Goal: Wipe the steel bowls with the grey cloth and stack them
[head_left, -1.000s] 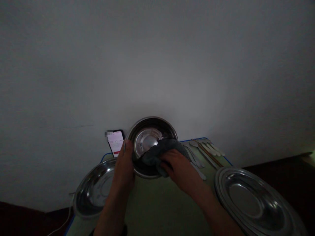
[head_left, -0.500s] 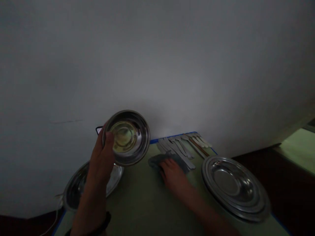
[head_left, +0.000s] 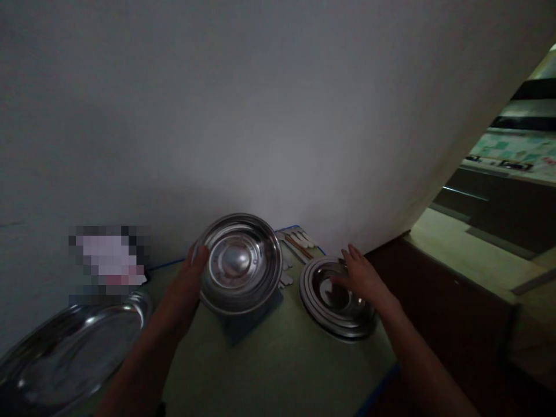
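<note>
Head view: vs 0.5 sec ago, R hand (head_left: 364, 281) is off the cloth (head_left: 251, 323), now at the plate stack (head_left: 333, 299), fingers spread, contact unclear. L hand (head_left: 185, 289) pinches bowl (head_left: 237, 262) rim, above counter (head_left: 226, 376); wiping prob. paused.

Bowl (head_left: 237, 263) left of plate stack (head_left: 324, 317)

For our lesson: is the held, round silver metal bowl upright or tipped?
Tipped: the left hand holds the bowl, inside facing the camera.

Dim grey wall (head_left: 278, 116) — dark reddish floor (head_left: 438, 295)
</note>
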Demonstrator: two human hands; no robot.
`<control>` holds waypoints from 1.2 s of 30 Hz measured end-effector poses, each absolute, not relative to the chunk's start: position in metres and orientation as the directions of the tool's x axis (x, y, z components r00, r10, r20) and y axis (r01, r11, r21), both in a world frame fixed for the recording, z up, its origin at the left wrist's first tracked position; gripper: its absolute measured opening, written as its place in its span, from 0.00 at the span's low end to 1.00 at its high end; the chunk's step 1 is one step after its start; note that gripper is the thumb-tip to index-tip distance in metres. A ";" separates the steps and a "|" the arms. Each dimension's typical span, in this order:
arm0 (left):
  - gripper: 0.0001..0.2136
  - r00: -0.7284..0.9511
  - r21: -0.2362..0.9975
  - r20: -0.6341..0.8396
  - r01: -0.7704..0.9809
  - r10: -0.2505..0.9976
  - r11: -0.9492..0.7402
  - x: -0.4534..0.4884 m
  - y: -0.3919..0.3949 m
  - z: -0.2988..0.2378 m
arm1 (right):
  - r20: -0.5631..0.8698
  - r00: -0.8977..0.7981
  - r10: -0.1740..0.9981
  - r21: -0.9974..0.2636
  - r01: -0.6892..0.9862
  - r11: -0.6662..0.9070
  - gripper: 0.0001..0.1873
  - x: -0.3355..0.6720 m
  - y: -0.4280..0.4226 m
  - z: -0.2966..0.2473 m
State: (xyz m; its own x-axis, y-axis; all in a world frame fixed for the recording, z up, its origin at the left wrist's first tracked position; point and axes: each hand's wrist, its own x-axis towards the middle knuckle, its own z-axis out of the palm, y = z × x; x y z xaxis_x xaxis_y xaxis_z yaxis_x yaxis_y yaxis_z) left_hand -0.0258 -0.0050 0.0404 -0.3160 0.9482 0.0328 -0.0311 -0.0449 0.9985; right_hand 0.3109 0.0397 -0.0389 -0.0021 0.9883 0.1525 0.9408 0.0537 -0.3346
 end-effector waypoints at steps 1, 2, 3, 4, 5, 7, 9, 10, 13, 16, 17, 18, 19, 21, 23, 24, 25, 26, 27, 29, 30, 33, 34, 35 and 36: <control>0.22 -0.285 0.998 -0.001 -0.058 0.958 -0.017 -0.019 -0.005 0.038 | 0.113 0.007 0.994 -0.353 0.935 0.034 0.33 0.324 0.041 -0.045; 0.22 -0.253 0.997 -0.034 -0.080 0.967 0.014 -0.012 -0.005 0.035 | 0.078 0.011 0.997 -0.373 0.928 0.019 0.29 0.334 0.042 -0.050; 0.21 -0.218 0.993 -0.076 -0.110 0.973 0.052 -0.007 -0.005 0.032 | 0.053 0.010 0.999 -0.398 0.917 0.012 0.25 0.341 0.043 -0.054; 0.20 -0.193 0.988 -0.109 -0.130 0.975 0.085 -0.002 -0.004 0.029 | 0.041 0.008 0.999 -0.422 0.906 0.010 0.20 0.345 0.043 -0.057; 0.19 -0.180 0.984 -0.132 -0.139 0.975 0.108 0.002 -0.003 0.026 | 0.033 0.003 0.999 -0.447 0.894 0.012 0.17 0.347 0.043 -0.058; 0.18 -0.216 0.983 -0.155 -0.131 0.964 0.129 0.007 -0.002 0.021 | 0.040 -0.013 0.999 -0.498 0.867 0.031 0.11 0.348 0.043 -0.057; 0.18 -0.280 0.985 -0.155 -0.113 0.947 0.128 0.009 0.000 0.019 | 0.068 -0.038 0.997 -0.550 0.832 0.069 0.09 0.348 0.040 -0.053; 0.17 -0.308 0.987 -0.150 -0.108 0.940 0.123 0.009 0.000 0.019 | 0.083 -0.052 0.995 -0.575 0.813 0.090 0.09 0.349 0.038 -0.050; 0.18 -0.337 0.987 -0.138 -0.123 0.931 0.102 0.010 0.000 0.019 | 0.138 -0.077 0.988 -0.652 0.743 0.149 0.08 0.355 0.028 -0.044; 0.18 -0.315 0.981 -0.133 -0.176 0.940 0.080 0.014 0.000 0.018 | 0.196 -0.033 0.980 -0.787 0.590 0.178 0.10 0.362 0.019 -0.041; 0.19 -0.299 0.978 -0.126 -0.195 0.946 0.069 0.017 0.000 0.017 | 0.205 -0.008 0.979 -0.830 0.528 0.178 0.11 0.362 0.017 -0.039; 0.19 -0.283 0.975 -0.121 -0.214 0.951 0.061 0.020 0.000 0.014 | 0.204 0.015 0.979 -0.866 0.470 0.173 0.12 0.361 0.015 -0.037; 0.20 -0.267 0.970 -0.126 -0.234 0.956 0.062 0.024 0.000 0.011 | 0.195 0.030 0.980 -0.894 0.418 0.165 0.13 0.359 0.014 -0.034; 0.21 -0.222 0.955 -0.176 -0.274 0.959 0.112 0.032 -0.003 0.004 | 0.173 0.041 0.984 -0.940 0.304 0.153 0.15 0.349 0.014 -0.025; 0.22 -0.175 0.924 -0.284 -0.311 0.943 0.220 0.041 -0.008 -0.002 | 0.165 0.024 0.986 -0.968 0.193 0.158 0.18 0.334 0.016 -0.012; 0.23 -0.151 0.904 -0.340 -0.324 0.928 0.278 0.045 -0.013 -0.004 | 0.171 0.018 0.985 -0.973 0.163 0.165 0.18 0.326 0.018 -0.005; 0.23 -0.130 0.887 -0.379 -0.334 0.916 0.320 0.049 -0.017 -0.006 | 0.188 0.005 0.982 -0.972 0.146 0.186 0.19 0.317 0.020 0.001; 0.23 -0.118 0.874 -0.403 -0.344 0.908 0.343 0.052 -0.022 -0.006 | 0.207 -0.012 0.978 -0.966 0.159 0.206 0.18 0.308 0.023 0.007; 0.24 -0.113 0.869 -0.410 -0.350 0.905 0.349 0.054 -0.027 -0.007 | 0.236 -0.025 0.972 -0.953 0.189 0.236 0.17 0.299 0.024 0.012; 0.24 -0.138 0.880 -0.391 -0.346 0.910 0.326 0.054 -0.035 -0.008 | 0.306 -0.045 0.951 -0.912 0.272 0.306 0.14 0.284 0.028 0.016; 0.24 -0.159 0.885 -0.387 -0.339 0.908 0.318 0.053 -0.038 -0.009 | 0.345 -0.054 0.937 -0.882 0.322 0.343 0.14 0.278 0.029 0.016; 0.22 -0.167 0.867 -0.401 -0.387 0.901 0.314 0.048 -0.042 -0.018 | 0.425 -0.112 0.898 -0.795 0.428 0.429 0.18 0.266 0.030 0.003; 0.20 -0.147 0.852 -0.396 -0.426 0.906 0.304 0.046 -0.042 -0.022 | 0.415 -0.146 0.898 -0.788 0.436 0.435 0.21 0.264 0.029 -0.003; 0.19 -0.125 0.839 -0.383 -0.462 0.915 0.288 0.044 -0.042 -0.027 | 0.382 -0.188 0.905 -0.794 0.434 0.426 0.24 0.262 0.028 -0.010; 0.18 -0.115 0.830 -0.366 -0.489 0.923 0.269 0.043 -0.042 -0.031 | 0.336 -0.227 0.914 -0.810 0.426 0.403 0.27 0.261 0.026 -0.016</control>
State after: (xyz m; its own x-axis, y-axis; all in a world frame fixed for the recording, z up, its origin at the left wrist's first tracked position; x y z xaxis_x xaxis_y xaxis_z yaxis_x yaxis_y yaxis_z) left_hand 0.0432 -0.0423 -0.0307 -0.1146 0.9234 -0.3664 -0.4886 0.2687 0.8301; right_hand 0.2614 0.0257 -0.0164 -0.2265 0.9143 0.3358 0.4258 0.4031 -0.8101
